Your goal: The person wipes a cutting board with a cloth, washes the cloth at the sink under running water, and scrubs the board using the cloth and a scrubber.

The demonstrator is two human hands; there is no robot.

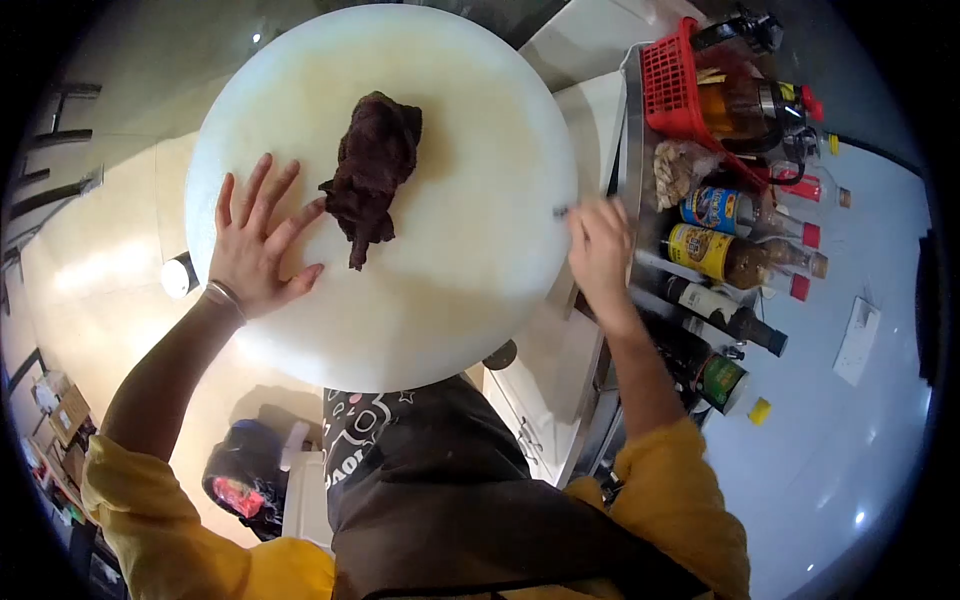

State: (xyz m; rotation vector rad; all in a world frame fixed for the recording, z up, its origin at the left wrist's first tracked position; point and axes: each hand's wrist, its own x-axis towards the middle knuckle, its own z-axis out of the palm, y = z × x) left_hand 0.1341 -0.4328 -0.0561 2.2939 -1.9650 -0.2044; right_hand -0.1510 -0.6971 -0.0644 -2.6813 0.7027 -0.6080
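A large round white cutting board (470, 300) fills the middle of the view. On it lies a dark brownish-purple, crumpled lump (375, 165) with a narrow end towards me; I cannot tell whether it is cloth or food. My left hand (258, 245) rests on the left of the board with its fingers spread, one fingertip against the lump's lower left side. Over the board's right edge, my right hand (600, 245) is closed. A small dark tip (561, 211) sticks out from its fingers, and the rest of that thing is hidden.
At the right, a counter holds a red plastic basket (670, 85), a plastic bag (680, 170) and several sauce bottles, one with a yellow label (700, 248). A dark bag (245, 470) stands below on the left, near a white cylinder (178, 276).
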